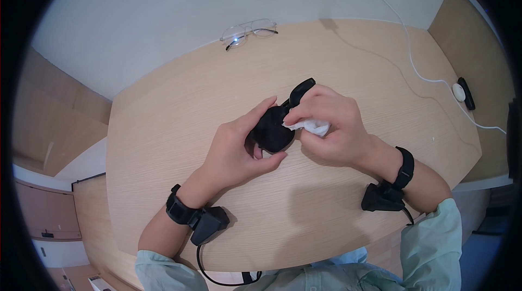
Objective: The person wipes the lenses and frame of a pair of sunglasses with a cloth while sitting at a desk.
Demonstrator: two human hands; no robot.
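My left hand [236, 141] holds a pair of black sunglasses [273, 129] over the middle of the table, its fingers and thumb around the rim of the nearer lens. The other lens sticks out beyond, up and to the right, partly behind my right fingers. My right hand [334, 125] is closed on a crumpled white tissue [315, 127], pinched between thumb and fingers. The tissue's tip touches the dark lens at its right side. The temples of the sunglasses are mostly hidden by my hands.
Clear-framed eyeglasses [250, 33] lie at the table's far edge by the wall. A white cable [409, 52] hangs from a wall plug to a round white puck [458, 92] beside a black object [466, 94] at the right. Black straps with devices [209, 224] circle both wrists.
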